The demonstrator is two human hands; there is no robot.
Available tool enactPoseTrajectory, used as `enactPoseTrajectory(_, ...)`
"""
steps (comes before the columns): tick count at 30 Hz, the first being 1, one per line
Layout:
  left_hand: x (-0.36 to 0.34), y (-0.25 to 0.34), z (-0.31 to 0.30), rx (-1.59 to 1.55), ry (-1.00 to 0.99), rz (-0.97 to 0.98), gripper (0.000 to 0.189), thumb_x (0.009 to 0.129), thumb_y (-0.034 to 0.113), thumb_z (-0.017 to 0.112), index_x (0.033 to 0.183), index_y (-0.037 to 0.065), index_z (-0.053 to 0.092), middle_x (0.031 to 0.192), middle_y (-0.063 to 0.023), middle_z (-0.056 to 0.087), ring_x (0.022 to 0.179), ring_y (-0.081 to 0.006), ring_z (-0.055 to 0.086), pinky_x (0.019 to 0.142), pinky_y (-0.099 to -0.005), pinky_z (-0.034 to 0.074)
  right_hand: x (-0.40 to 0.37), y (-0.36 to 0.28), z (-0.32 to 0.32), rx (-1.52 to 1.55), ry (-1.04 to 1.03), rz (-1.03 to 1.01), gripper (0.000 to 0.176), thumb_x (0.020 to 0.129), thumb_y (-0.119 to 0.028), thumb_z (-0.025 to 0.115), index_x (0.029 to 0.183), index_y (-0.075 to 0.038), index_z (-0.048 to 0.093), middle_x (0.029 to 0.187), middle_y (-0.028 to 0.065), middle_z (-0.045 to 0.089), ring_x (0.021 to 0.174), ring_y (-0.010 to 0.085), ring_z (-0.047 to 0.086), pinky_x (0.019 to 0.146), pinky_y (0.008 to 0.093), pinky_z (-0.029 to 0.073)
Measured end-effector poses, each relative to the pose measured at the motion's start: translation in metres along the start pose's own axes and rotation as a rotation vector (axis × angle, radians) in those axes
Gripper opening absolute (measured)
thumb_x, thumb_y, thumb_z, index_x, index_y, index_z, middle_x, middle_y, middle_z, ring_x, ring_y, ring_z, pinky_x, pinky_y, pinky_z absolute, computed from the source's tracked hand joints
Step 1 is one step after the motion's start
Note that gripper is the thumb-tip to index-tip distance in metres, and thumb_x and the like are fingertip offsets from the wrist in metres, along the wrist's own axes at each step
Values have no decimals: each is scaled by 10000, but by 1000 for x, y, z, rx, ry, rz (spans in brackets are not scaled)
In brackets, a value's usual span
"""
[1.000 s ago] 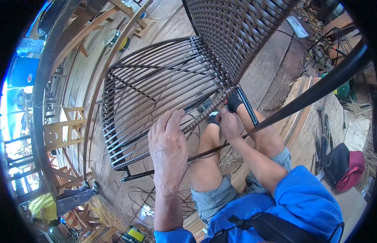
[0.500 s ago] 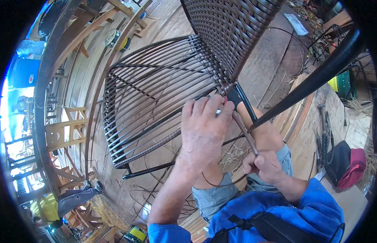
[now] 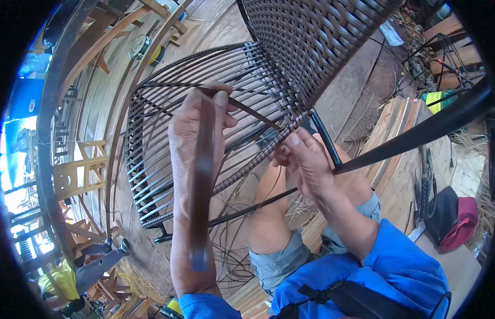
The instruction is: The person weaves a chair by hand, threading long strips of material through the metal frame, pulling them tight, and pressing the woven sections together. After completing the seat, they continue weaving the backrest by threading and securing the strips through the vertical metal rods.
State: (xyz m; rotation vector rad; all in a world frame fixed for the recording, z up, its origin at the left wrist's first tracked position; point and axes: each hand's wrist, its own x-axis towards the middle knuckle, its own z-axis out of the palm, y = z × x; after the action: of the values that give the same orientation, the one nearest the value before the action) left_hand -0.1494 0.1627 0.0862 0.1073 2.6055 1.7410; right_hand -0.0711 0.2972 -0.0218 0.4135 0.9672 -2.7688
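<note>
A dark chair frame has parallel brown strands across its seat (image 3: 205,117) and a closely woven brown backrest (image 3: 324,42). Above the seat, my left hand (image 3: 197,125) pinches a flat brown strip (image 3: 255,114) that runs to the seat's corner by the backrest. The strip's loose end hangs toward the camera, blurred, over my left forearm. At that corner my right hand (image 3: 308,162) has its thumb and fingers closed on the wrapped side rail, where the strip meets it.
A person in a yellow shirt (image 3: 63,282) is at the lower left. Tools (image 3: 425,181) and a black and red cloth (image 3: 457,220) lie at the right. Wooden chair parts (image 3: 80,169) stand at the left, and a black armrest (image 3: 417,130) crosses the right side.
My left hand has moved left and up from the corner, drawing out the strip. My right hand has moved up to the corner from the lower right. The chair has shifted slightly.
</note>
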Motion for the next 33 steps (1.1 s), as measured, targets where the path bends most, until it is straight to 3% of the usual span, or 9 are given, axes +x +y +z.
enactPoseTrajectory(4, -8, 3, -10, 0, -33, -45, 152, 919, 147, 533, 911, 13, 605, 706, -6, 595, 591, -49, 489, 536, -201, 384, 13, 7, -10, 129, -37, 23, 248, 917, -269, 548, 1013, -42, 566, 901, 56, 619, 808, 133, 596, 624, 247, 498)
enactPoseTrajectory(8, -12, 3, -17, 312, -142, 45, 143, 917, 141, 526, 954, 24, 600, 646, -32, 543, 580, -77, 457, 536, -234, 390, 7, 4, -1, 210, 9, 55, 250, 915, -264, 550, 1032, -44, 571, 920, 56, 620, 832, 148, 607, 617, 244, 525)
enactPoseTrajectory(13, -12, 10, -21, 352, -196, -112, 173, 913, 108, 513, 990, -6, 618, 816, -73, 637, 742, -104, 573, 720, -244, 465, 10, 6, -3, 240, 7, 43, 287, 905, -292, 554, 1034, -36, 573, 903, 101, 638, 834, 180, 626, 672, 299, 541)
enactPoseTrajectory(16, -11, 11, -31, 526, -243, -80, 229, 882, 154, 566, 1061, 19, 608, 756, -111, 630, 640, -135, 560, 619, -268, 451, 11, 9, -6, 266, -64, 12, 203, 906, -249, 571, 992, -67, 598, 885, 28, 629, 812, 138, 598, 648, 278, 499)
enactPoseTrajectory(18, -5, 9, -68, 725, -122, -5, 291, 872, 177, 576, 1100, -3, 601, 893, -135, 660, 751, -177, 612, 705, -276, 476, 13, 13, -9, 206, 56, -41, 182, 904, -240, 578, 955, -68, 607, 877, 25, 632, 800, 122, 589, 658, 268, 476)
enactPoseTrajectory(22, -17, 39, -122, 871, 628, 96, 303, 894, 233, 551, 1081, 4, 617, 1013, -111, 644, 900, -186, 601, 792, -291, 466, 10, 14, -27, -179, 49, -293, 160, 906, -216, 578, 876, -61, 602, 851, 7, 616, 752, 93, 558, 659, 244, 444)
enactPoseTrajectory(25, -54, 49, -84, 834, 773, 140, 230, 890, 195, 550, 1021, 27, 637, 995, -99, 640, 909, -181, 594, 804, -313, 454, 0, 10, -9, -244, 181, -343, 171, 912, -222, 566, 863, -59, 573, 711, -31, 536, 629, 59, 475, 572, 211, 394)
enactPoseTrajectory(29, -82, 19, -8, 674, 55, 425, 166, 816, 12, 593, 978, 42, 608, 941, -79, 606, 908, -217, 573, 801, -329, 457, -16, 11, -5, 129, 145, -157, 200, 921, -266, 547, 854, -78, 533, 585, -66, 352, 505, 46, 327, 467, 206, 308)
enactPoseTrajectory(33, -90, 8, 40, 789, -91, 462, 224, 779, 86, 610, 1002, 70, 591, 960, -90, 584, 886, -284, 537, 764, -380, 441, -32, 1, -2, 356, 129, 20, 213, 922, -297, 540, 837, -106, 503, 563, -78, 280, 468, 45, 275, 430, 207, 263)
